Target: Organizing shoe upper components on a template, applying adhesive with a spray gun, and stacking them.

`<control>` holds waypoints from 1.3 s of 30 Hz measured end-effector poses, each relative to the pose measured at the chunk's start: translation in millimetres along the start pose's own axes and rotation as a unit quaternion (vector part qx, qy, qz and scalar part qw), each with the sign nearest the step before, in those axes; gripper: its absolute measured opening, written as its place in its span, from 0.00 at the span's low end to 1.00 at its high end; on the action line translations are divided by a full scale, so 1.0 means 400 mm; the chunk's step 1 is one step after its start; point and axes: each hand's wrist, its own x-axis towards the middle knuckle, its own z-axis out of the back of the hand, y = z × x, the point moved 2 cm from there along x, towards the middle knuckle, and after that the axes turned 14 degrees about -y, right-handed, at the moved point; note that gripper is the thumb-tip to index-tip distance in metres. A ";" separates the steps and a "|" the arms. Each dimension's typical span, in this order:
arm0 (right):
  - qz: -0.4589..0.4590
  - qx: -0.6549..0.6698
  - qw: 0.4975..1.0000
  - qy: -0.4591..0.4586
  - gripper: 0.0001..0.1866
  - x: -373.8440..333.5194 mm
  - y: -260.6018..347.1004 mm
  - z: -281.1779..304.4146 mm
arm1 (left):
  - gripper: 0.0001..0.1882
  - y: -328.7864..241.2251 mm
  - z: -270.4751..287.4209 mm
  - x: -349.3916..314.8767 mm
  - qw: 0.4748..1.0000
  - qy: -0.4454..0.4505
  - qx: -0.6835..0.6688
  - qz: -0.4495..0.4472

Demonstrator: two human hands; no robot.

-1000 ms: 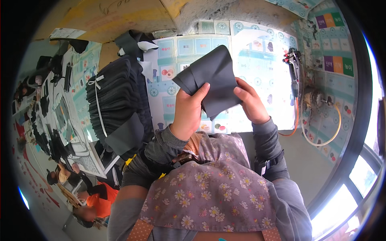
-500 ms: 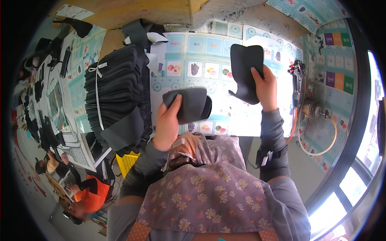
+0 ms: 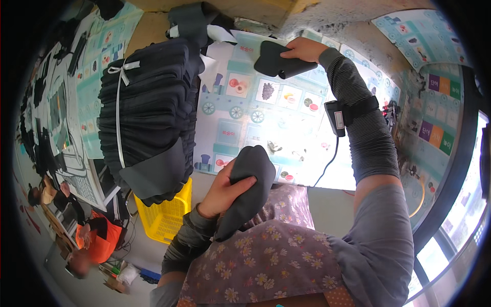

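My left hand (image 3: 221, 190) is closed round some curved black sheet pieces (image 3: 251, 192), thumb on top, close to my apron at the table's near edge. At the far side of the table, my right hand (image 3: 305, 51) grips the edge of another black sheet piece (image 3: 276, 62); its underside fingers are hidden, and the piece lies low over the table top. To the left stands a thick bundle of black sheet pieces (image 3: 153, 97), tied with a white ribbon (image 3: 119, 117). One wider black piece (image 3: 156, 171) rests across the bundle's near end.
A patterned, picture-printed cover (image 3: 230, 110) lies on the table. Dark scraps (image 3: 186, 23) sit behind the bundle. Below the table's left edge is a yellow plastic basket (image 3: 163, 217). A small device with a cable (image 3: 335, 117) is strapped at my right forearm. A person in orange (image 3: 99, 238) works far left.
My right hand has reached away and leftward with its black piece, down toward the far table top. My left hand has drawn its pieces nearer to me and turned them upright.
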 end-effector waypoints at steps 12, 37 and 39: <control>-0.157 -0.076 0.983 0.054 0.37 -0.008 -0.030 0.087 | 0.25 -0.006 0.035 0.028 0.998 -0.018 -0.059 0.011; -0.275 -0.066 0.959 0.003 0.33 -0.188 -0.243 0.102 | 0.17 0.030 -0.008 0.066 0.998 -0.057 -0.034 0.022; -0.163 -0.244 0.934 -0.206 0.20 -0.240 -0.263 0.064 | 0.16 0.026 -0.009 0.064 0.997 -0.064 -0.028 0.015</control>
